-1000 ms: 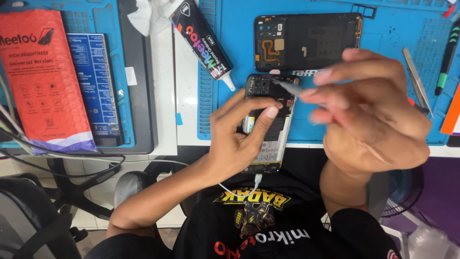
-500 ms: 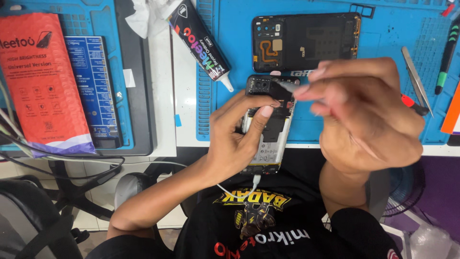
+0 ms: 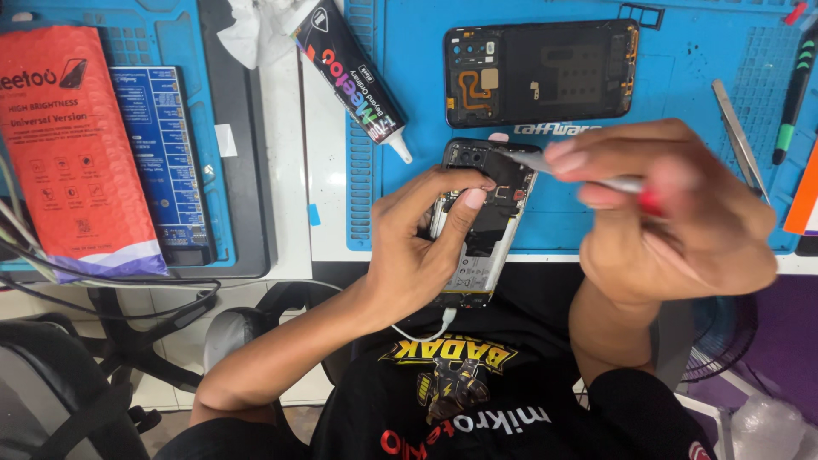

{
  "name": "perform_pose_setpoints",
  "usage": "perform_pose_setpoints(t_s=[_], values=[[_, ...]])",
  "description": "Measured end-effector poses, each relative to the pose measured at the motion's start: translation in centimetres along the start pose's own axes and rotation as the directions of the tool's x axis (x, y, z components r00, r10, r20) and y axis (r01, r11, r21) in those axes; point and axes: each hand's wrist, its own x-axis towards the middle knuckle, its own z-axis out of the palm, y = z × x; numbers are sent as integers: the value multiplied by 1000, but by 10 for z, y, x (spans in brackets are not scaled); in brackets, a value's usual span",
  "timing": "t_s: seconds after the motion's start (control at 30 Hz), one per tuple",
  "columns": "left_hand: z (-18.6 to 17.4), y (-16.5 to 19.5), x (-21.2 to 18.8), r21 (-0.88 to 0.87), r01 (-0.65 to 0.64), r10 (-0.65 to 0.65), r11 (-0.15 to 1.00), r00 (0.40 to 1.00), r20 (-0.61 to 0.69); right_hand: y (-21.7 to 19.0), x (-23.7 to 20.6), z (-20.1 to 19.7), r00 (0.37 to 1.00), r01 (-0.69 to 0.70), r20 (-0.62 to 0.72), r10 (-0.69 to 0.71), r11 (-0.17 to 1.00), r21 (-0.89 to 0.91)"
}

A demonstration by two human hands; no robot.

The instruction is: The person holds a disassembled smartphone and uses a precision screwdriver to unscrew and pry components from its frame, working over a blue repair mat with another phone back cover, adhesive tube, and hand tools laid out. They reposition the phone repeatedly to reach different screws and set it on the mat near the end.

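Blue silicone repair mats (image 3: 699, 51) cover a white workbench, seen from above with the person's black printed shirt at the lower edge. At the centre the left hand (image 3: 426, 247) wraps around an opened black smartphone with its back removed and circuit board exposed (image 3: 486, 230), the thumb pressed across the board and the fingers curled behind the frame, so the phone hangs over the near edge of the bench; a white cable (image 3: 422, 332) is plugged into its lower end, below the palm. Just right of that hand, the right hand (image 3: 673, 213) is closed in a narrow pinch on a thin silver metal tool with a red part at the grip (image 3: 588, 175), blurred, whose pale tip reaches leftward to the top of the phone beside the camera openings. Beyond both hands, farther up the mat, lies a detached black phone back cover with an orange flex strip (image 3: 541, 72). Up and to the left of the left hand rests a black glue tube with a white nozzle (image 3: 349, 72), near a crumpled white tissue (image 3: 256, 25). Far left of the left hand sit a red padded envelope (image 3: 72, 145) and a dark blue flat card (image 3: 162, 153). Right of the right hand lie silver metal tweezers (image 3: 740, 140) and a black pen-like tool with green bands (image 3: 794, 94).
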Motion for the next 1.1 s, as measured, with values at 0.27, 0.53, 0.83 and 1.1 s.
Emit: perform_pose_setpoints(t_s=[0.27, 0.53, 0.83, 1.1], values=[[2, -3, -1, 2, -16, 16, 1000, 1000, 0, -1, -26, -7, 983, -71, -163, 84, 994, 83], [2, -3, -1, 6, -31, 31, 1000, 1000, -4, 4, -21, -10, 997, -39, -69, 45, 996, 82], [1, -3, -1, -2, -64, 64, 998, 998, -7, 4, -21, -6, 997, -54, -50, 60, 992, 112], [1, -3, 1, 25, -75, 75, 997, 997, -20, 3, -16, -2, 999, -15, -41, 21, 992, 122]])
